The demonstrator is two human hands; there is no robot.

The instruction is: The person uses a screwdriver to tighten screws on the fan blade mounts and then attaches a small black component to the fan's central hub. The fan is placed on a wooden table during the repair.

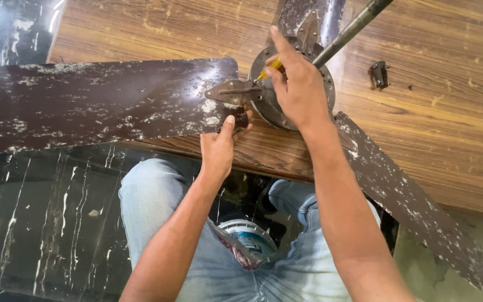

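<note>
Ceiling fan, one, lying on the wooden worktop point(448, 128) under my hands. I count three blades in view: one long brown, paint-flecked blade point(85, 103) stretching away left of my left hand, a second blade point(409, 207) running out to the right below my right forearm, and a third blade point(308, 17), only its root visible, beyond my right hand.

Motor hub point(269, 106), one, round, dark metal, directly beneath my right hand. Rod point(347, 33), one, grey, rising from the hub past my right fingers.

Left hand point(222, 145): closed on the near edge of the long blade, close to its bracket point(233, 90), thumb on top.

Right hand point(294, 84): curled around one yellow-handled screwdriver point(270, 68), its tip hidden where the bracket meets the hub.

Small dark metal fitting point(380, 74), one, loose on the worktop, well apart to the right of my right hand.

Plastic bag point(247, 243), one, holding something round and white-blue, resting on my lap between my forearms.

Knees in pale jeans, two, below the worktop edge; dark marbled floor point(40, 212) to my left.
</note>
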